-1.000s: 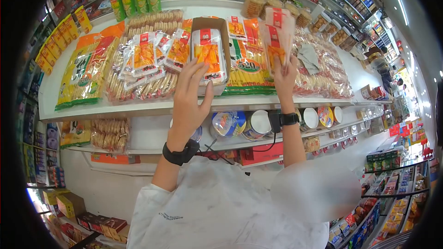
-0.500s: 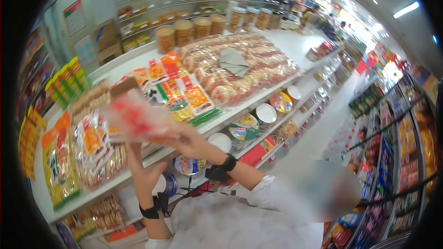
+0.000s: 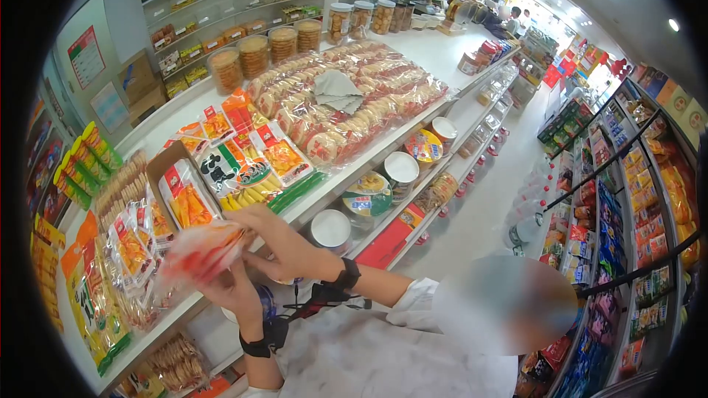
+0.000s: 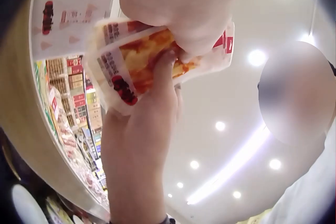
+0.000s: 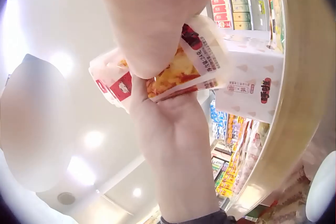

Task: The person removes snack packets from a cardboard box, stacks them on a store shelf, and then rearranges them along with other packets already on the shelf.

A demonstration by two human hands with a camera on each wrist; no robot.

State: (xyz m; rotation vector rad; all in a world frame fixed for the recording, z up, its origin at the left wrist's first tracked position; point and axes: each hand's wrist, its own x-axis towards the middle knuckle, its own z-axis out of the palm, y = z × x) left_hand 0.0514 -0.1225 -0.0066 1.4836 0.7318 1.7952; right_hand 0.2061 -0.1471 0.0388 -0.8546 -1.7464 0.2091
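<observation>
In front of the cardboard display box (image 3: 171, 177), just off the edge of the top shelf (image 3: 442, 48): a small stack of snack packets (image 3: 200, 249) in clear film, with red headers and orange contents. Held in the air, lower than the box and on the body side of it. Not touching box or shelf, as far as can be seen. Blurred in the head view; packet count not determinable.

Left hand (image 3: 233, 292): below the stack, farther from the box, grasping the packets with fingers curled up across one face. Confirmed in the left wrist view.

Right hand (image 3: 276, 246): beside the stack, level with the box front, closed on the opposite face. Stack sandwiched between the two hands.

Handling, as judgement only: slippery film, so best supported from beneath and squeezed lightly to spare the contents. Edges to be squared before any shift of grip. Room to be left for the loose packets (image 3: 131, 245) lying beside the box.
</observation>
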